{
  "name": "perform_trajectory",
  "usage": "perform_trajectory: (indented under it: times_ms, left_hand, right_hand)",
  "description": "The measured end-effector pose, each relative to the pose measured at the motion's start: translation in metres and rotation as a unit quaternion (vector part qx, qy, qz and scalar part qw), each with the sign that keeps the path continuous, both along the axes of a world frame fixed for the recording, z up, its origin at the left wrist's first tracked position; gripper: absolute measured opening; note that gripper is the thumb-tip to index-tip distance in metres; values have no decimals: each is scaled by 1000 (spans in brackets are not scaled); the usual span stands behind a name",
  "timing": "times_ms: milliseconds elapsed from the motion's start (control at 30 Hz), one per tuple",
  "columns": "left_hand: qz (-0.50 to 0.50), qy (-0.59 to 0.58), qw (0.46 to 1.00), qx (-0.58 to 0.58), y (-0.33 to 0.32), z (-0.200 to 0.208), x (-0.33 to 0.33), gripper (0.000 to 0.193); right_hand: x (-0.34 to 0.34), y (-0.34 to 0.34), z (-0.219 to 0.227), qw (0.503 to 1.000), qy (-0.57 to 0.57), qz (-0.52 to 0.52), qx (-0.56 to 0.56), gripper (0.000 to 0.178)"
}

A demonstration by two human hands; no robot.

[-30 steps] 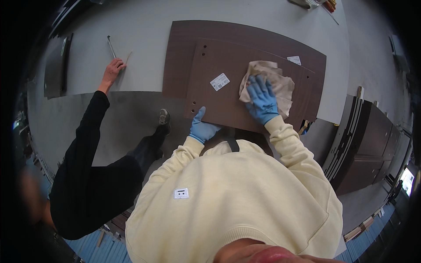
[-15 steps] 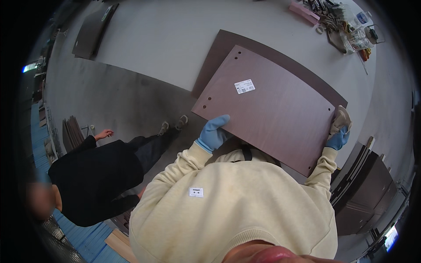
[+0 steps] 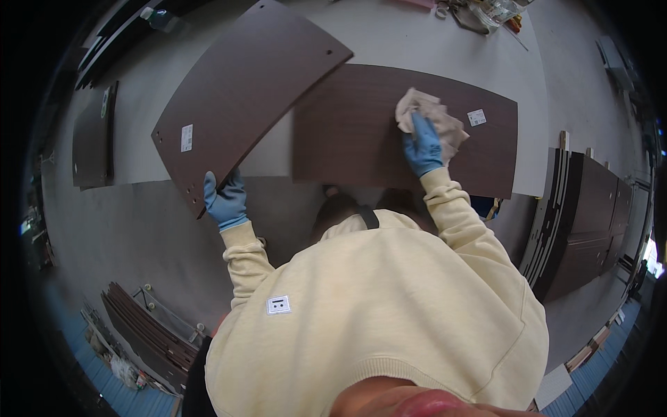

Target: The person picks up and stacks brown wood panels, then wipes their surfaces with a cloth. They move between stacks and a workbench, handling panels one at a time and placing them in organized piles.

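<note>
On the grey table (image 3: 417,35), your gloved right hand (image 3: 424,146) pressed a crumpled beige rag (image 3: 429,118) flat against a dark brown panel (image 3: 354,139); your left hand (image 3: 224,200) gripped another panel's (image 3: 243,90) edge.

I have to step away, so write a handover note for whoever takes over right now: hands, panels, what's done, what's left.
Left hand, blue glove: grips the near edge of the lifted panel, which is tilted off to the left.
Right hand, blue glove: presses a rag on the flat panel lying on the grey table.
Done: lifted panel is off the flat one, which lies uncovered.
Left: probably wiping the flat panel and setting the lifted one down; how much is already wiped cannot be told.
</note>
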State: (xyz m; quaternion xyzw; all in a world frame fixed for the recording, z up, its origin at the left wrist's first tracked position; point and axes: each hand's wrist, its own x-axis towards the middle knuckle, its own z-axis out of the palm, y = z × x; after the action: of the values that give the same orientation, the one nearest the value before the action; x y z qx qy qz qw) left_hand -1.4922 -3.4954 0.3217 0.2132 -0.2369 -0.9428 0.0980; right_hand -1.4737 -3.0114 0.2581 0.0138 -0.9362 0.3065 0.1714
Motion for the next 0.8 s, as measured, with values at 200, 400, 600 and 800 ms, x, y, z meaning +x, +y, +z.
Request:
perform_trajectory:
  times_ms: [200, 400, 600, 800]
  left_hand:
    - [47, -26, 997, 58, -105, -59, -40, 45]
    - [61, -25, 988, 143, -150, -104, -50, 46]
    - [77, -107, 984, 122, -161, -125, -46, 50]
    - [-50, -213, 969, 114, -171, -122, -43, 53]
  right_hand:
    - [5, -130, -38, 973, 14, 209, 100, 53]
    - [8, 80, -50, 884, -245, -351, 189, 79]
    - [-51, 102, -88, 880, -146, -417, 173, 73]
    - [-155, -142, -63, 988, 12, 140, 66, 63]
